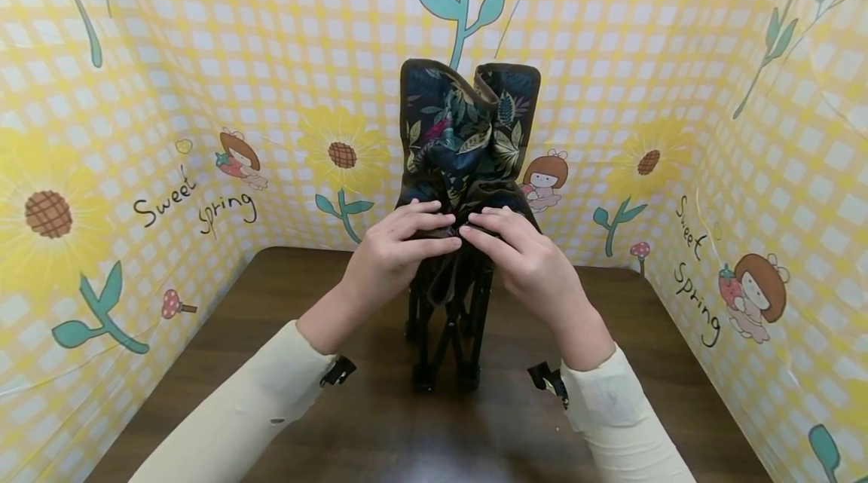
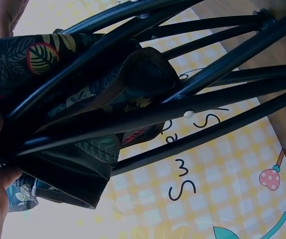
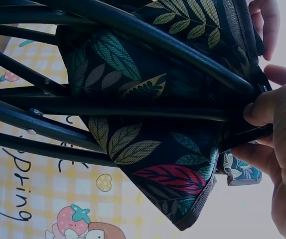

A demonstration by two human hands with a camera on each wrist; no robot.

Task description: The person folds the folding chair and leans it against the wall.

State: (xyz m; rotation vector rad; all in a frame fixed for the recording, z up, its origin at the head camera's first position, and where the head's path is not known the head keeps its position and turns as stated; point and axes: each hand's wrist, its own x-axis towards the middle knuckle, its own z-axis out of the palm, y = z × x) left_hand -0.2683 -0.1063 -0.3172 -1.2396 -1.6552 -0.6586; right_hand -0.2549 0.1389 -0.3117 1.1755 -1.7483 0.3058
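A folding camp chair (image 1: pixel 450 144) in dark fabric with a leaf print stands upright on the table, its seat bunched and its black tube legs (image 1: pixel 423 332) drawn close together. My left hand (image 1: pixel 396 246) grips the near left part of the seat, fingers over the top. On the near right part, my right hand (image 1: pixel 532 251) holds on the same way, the fingertips of both hands almost meeting. The right wrist view shows the thumb and fingers of that hand (image 3: pixel 282 132) around the corner where the tubes meet the fabric. In the left wrist view, most of the left hand lies outside the frame.
The brown wooden table (image 1: pixel 325 423) carries the chair. A yellow checked cloth (image 1: pixel 271 53) with sunflowers and cartoon figures rises behind it and along both sides. Black straps or clips (image 1: pixel 337 371) hang at the wrists.
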